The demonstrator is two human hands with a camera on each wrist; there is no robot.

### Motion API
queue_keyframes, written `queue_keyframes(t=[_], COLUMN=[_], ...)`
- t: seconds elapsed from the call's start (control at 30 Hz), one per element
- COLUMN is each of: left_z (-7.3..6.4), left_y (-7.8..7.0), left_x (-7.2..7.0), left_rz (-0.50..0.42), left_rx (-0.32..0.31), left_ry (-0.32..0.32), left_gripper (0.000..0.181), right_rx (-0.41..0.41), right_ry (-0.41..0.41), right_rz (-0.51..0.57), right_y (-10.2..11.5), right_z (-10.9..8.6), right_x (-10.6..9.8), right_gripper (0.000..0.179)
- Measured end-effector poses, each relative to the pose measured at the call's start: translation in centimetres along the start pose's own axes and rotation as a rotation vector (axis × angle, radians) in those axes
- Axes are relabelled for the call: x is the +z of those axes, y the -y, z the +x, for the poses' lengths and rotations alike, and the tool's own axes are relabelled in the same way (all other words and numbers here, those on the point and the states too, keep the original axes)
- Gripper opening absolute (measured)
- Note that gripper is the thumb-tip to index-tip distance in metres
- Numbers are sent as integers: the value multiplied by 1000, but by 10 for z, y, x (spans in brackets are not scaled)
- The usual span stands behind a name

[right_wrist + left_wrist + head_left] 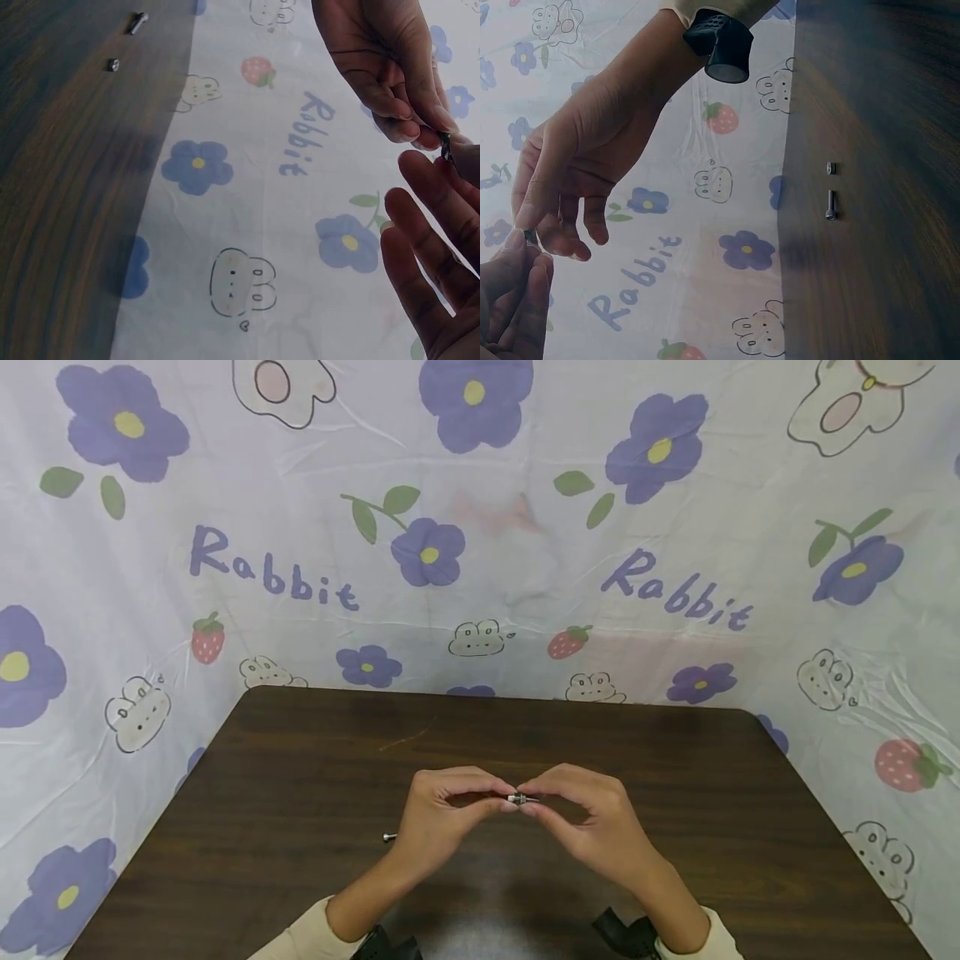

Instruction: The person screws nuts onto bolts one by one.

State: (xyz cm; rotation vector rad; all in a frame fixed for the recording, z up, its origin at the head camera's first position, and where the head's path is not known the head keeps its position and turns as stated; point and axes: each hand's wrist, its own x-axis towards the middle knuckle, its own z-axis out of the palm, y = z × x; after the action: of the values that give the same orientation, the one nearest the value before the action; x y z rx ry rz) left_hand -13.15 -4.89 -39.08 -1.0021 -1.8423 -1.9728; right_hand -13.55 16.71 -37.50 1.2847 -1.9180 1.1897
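Note:
In the head view a small metal bolt (520, 798) is held level between my two hands, with ring-like parts along it and a thin end toward the right. Thumb and fingertips of my left hand (442, 810) pinch its left end. My right hand (596, 814) pinches it from the other side, its other fingers spread in the right wrist view. Fingertips cover much of the piece, so whether a nut sits on it is unclear. A second bolt (831, 205) lies on the table beside a loose nut (831, 169); the head view shows only that bolt's end (388, 837) by the left wrist.
The dark wooden table (300, 793) spreads beneath both hands. Behind it and at its sides hangs a white cloth (510, 602) printed with flowers, rabbits and strawberries. Each wrist wears a black camera mount (724, 45).

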Motion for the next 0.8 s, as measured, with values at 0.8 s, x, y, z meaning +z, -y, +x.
queue_keyframes(t=[0.8], left_z=[0], left_y=[1], left_x=[1], left_rz=[45], left_rx=[-21], left_ry=[-19], left_gripper=[10], right_rx=[181], right_ry=[45], right_rz=[-1], right_y=[9], right_z=[-1], right_x=[-2], right_gripper=[25])
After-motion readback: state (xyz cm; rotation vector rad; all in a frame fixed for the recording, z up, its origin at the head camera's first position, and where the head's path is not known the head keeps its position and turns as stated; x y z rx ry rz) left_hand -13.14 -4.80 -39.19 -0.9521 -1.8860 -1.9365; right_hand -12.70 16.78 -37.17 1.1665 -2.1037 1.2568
